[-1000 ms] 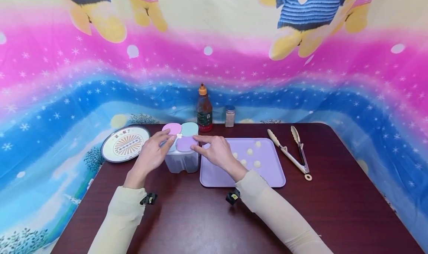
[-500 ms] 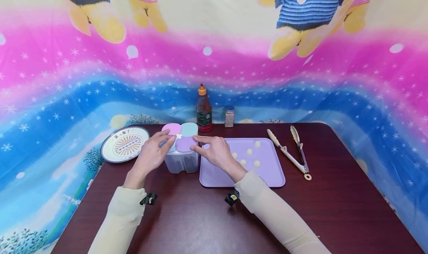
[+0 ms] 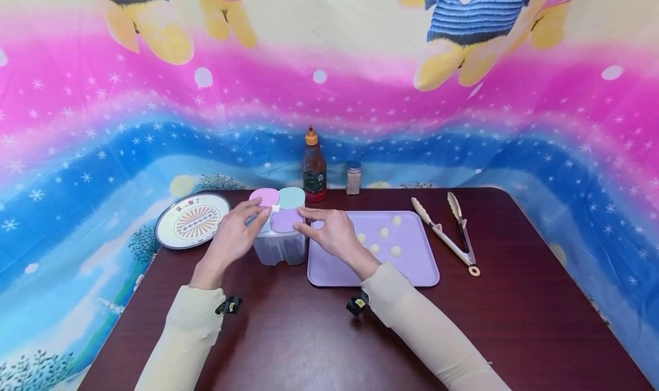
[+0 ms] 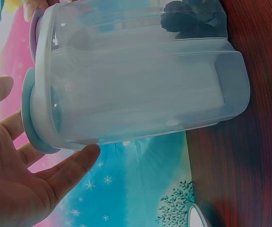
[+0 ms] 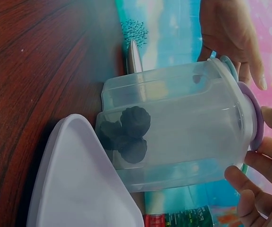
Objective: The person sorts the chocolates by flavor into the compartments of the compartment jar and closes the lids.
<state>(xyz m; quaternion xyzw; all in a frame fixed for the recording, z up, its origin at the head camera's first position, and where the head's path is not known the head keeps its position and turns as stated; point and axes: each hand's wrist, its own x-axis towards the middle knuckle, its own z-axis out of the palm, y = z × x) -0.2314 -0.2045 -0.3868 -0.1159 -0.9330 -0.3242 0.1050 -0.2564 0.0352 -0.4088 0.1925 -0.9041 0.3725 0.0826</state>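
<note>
A clear plastic storage box [image 3: 280, 248] stands on the table, its top carrying pink [image 3: 265, 197], mint [image 3: 292, 197], pale blue and purple [image 3: 287, 221] flap lids. My left hand [image 3: 234, 230] lies along its left side. In the left wrist view a fingertip touches the wall under the rim, and the thumb stays apart from the blue lid [image 4: 28, 109]. With thumb and forefinger, my right hand [image 3: 332, 235] pinches the purple lid's edge; other fingers reach toward the rim. Several dark round lumps [image 5: 135, 122] show through the wall in the right wrist view.
Right of the box lies a purple tray [image 3: 419, 273] with several small white balls [image 3: 395, 251]. Spread tongs [image 3: 453, 245] lie farther right. Behind stand a red sauce bottle [image 3: 315, 170] and a small jar [image 3: 353, 179]. A patterned plate [image 3: 177, 228] leans at the table's left edge.
</note>
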